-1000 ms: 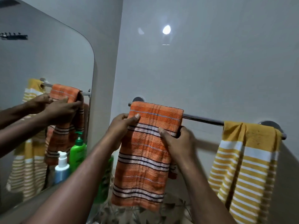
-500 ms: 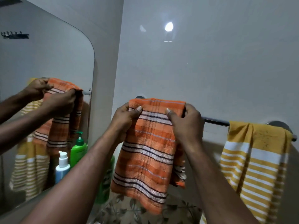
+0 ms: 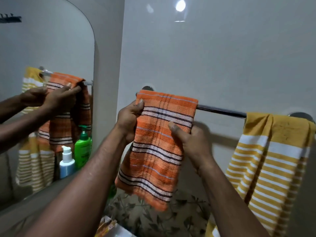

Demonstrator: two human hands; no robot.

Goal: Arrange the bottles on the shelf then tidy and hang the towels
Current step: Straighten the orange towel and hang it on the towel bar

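An orange towel (image 3: 159, 147) with dark and white stripes hangs folded over the left end of a chrome towel rail (image 3: 222, 111). My left hand (image 3: 130, 120) pinches the towel's left edge near the top, thumb on the front. My right hand (image 3: 189, 142) grips its right edge lower down, thumb pressed on the cloth. A yellow and white striped towel (image 3: 273, 159) hangs bunched over the rail's right end. A green pump bottle (image 3: 112, 191) stands below, mostly hidden behind my left forearm.
A mirror (image 3: 51, 57) on the left wall reflects my hands, both towels, a green pump bottle and a white and blue pump bottle. Leaf-patterned tile (image 3: 184, 216) runs along the bottom. An orange packet (image 3: 106, 225) lies at the lower edge.
The towel was lifted half a second ago and now sits back down over the rail. My right hand has slid down from the top edge to the towel's right side.
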